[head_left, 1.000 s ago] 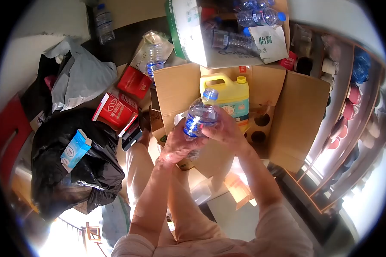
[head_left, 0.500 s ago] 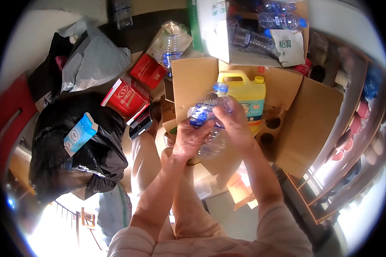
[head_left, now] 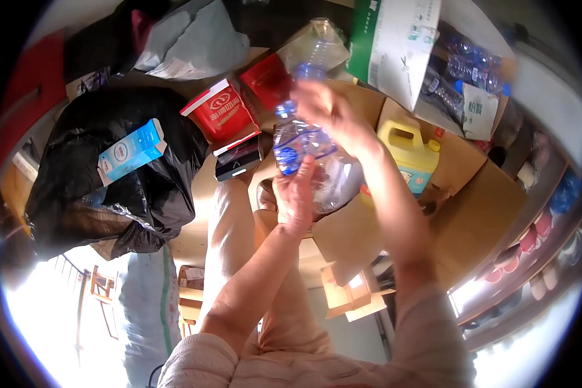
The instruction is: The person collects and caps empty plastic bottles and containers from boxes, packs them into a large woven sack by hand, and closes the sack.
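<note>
A clear plastic bottle (head_left: 293, 139) with a blue label and blue cap is tilted in front of me. My left hand (head_left: 295, 194) grips it around its lower part. Close beside the bottle's capped end is my right hand (head_left: 333, 116), its fingers smeared by motion; whether they touch the bottle I cannot tell. Behind that hand another clear bottle (head_left: 313, 64) shows in part. A yellow jug (head_left: 401, 145) with a handle stands in the open cardboard box (head_left: 478, 200), to the right of my right forearm.
On the left, a black plastic bag (head_left: 155, 129) carries a blue carton (head_left: 132, 152). Red boxes (head_left: 223, 113) lie near my knee. At upper right, a white and green carton (head_left: 398, 48) holds several bottles. Shelves with shoes (head_left: 530, 242) line the right side.
My view has shifted, moving the surroundings in frame. My right hand has left the bottle's side and come up near its cap. My left hand still holds the bottle.
</note>
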`<control>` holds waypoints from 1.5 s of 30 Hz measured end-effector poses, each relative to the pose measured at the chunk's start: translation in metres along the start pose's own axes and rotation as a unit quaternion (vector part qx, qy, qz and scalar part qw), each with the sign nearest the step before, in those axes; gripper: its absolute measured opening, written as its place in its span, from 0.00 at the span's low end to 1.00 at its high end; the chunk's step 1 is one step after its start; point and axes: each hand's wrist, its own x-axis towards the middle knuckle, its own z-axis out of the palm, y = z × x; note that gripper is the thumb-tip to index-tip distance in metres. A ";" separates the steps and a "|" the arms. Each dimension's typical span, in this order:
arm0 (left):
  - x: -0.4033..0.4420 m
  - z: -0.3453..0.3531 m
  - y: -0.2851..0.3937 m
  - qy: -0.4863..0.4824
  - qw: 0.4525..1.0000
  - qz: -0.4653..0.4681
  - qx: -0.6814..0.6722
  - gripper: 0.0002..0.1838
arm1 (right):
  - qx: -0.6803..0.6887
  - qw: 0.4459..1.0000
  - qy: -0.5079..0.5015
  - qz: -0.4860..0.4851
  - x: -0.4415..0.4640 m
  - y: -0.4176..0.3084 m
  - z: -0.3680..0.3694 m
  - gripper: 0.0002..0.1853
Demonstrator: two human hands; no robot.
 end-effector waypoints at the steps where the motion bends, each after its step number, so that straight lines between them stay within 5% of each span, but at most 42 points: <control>1: 0.002 -0.004 0.005 0.023 0.999 0.010 -0.027 0.10 | 0.045 0.996 0.070 0.039 0.025 0.003 0.012 0.39; 2: 0.005 -0.009 0.011 0.045 0.997 0.022 -0.052 0.10 | 0.090 0.983 0.140 0.077 0.051 0.008 0.020 0.43; 4: 0.013 -0.025 0.024 0.049 0.996 0.061 -0.046 0.10 | -0.283 0.916 0.284 0.026 0.109 0.076 0.013 0.43; 6: 0.014 -0.041 0.040 0.071 0.995 0.050 -0.049 0.10 | -0.483 0.789 0.348 0.152 0.155 0.131 -0.008 0.42; 8: 0.013 -0.050 0.056 0.069 0.995 0.052 -0.058 0.10 | -0.401 0.779 0.427 0.226 0.173 0.154 -0.021 0.42; 11: 0.002 -0.058 0.070 0.025 0.997 0.044 -0.064 0.11 | -0.295 0.796 0.487 0.205 0.190 0.172 -0.026 0.41; 14: -0.004 -0.061 0.082 0.024 0.998 0.056 -0.025 0.12 | -0.470 0.801 0.338 0.150 0.199 0.184 -0.044 0.35; 17: -0.006 -0.060 0.081 0.026 0.997 0.070 -0.001 0.12 | -0.304 0.863 0.396 0.073 0.202 0.162 -0.033 0.28; 19: -0.004 -0.062 0.079 -0.020 0.995 0.095 0.020 0.12 | -0.123 0.932 0.339 -0.038 0.188 0.125 -0.018 0.30; 21: 0.005 -0.067 0.073 -0.083 0.983 0.157 0.036 0.14 | -0.003 0.989 0.148 -0.003 0.139 0.042 0.010 0.34; 23: 0.005 -0.066 0.079 -0.092 0.899 0.295 0.311 0.18 | -0.009 0.998 -0.035 0.060 0.091 -0.012 0.014 0.31; 24: -0.003 -0.060 0.087 -0.095 0.790 0.379 0.472 0.20 | -0.054 0.990 -0.116 0.064 0.072 -0.026 0.007 0.29; 28: -0.035 -0.031 0.075 -0.185 0.674 0.404 0.590 0.18 | -0.251 0.916 -0.260 0.177 0.004 -0.051 -0.028 0.26; 31: -0.033 -0.026 0.050 -0.220 0.669 0.366 0.608 0.33 | -0.337 0.859 -0.325 0.205 -0.039 -0.046 -0.032 0.16; 34: -0.042 -0.015 0.037 -0.233 0.630 0.326 0.665 0.45 | -0.432 0.818 -0.377 0.036 -0.063 -0.037 -0.025 0.16; 36: -0.034 -0.018 0.015 -0.276 0.694 0.247 0.618 0.47 | -0.498 0.753 -0.419 0.095 -0.064 -0.029 -0.016 0.14; 37: -0.033 -0.015 0.019 -0.263 0.660 0.224 0.667 0.45 | -0.476 0.772 -0.398 0.138 -0.064 -0.031 -0.016 0.12; 38: -0.032 -0.006 0.022 -0.271 0.715 0.190 0.616 0.42 | -0.449 0.790 -0.377 0.179 -0.064 -0.036 -0.017 0.11; 40: -0.033 -0.004 0.005 -0.263 0.749 0.209 0.571 0.32 | -0.478 0.780 -0.390 0.108 -0.064 -0.049 -0.030 0.10; 41: -0.030 -0.007 -0.007 -0.262 0.761 0.160 0.571 0.28 | -0.376 0.841 -0.348 0.173 -0.066 -0.043 -0.053 0.09; 43: -0.026 -0.016 -0.032 -0.253 0.783 0.057 0.566 0.21 | -0.348 0.931 -0.079 0.072 -0.071 -0.061 -0.106 0.10; 45: -0.032 -0.014 -0.039 -0.282 0.798 0.034 0.531 0.18 | -0.531 0.813 0.236 -0.045 -0.069 -0.111 -0.184 0.17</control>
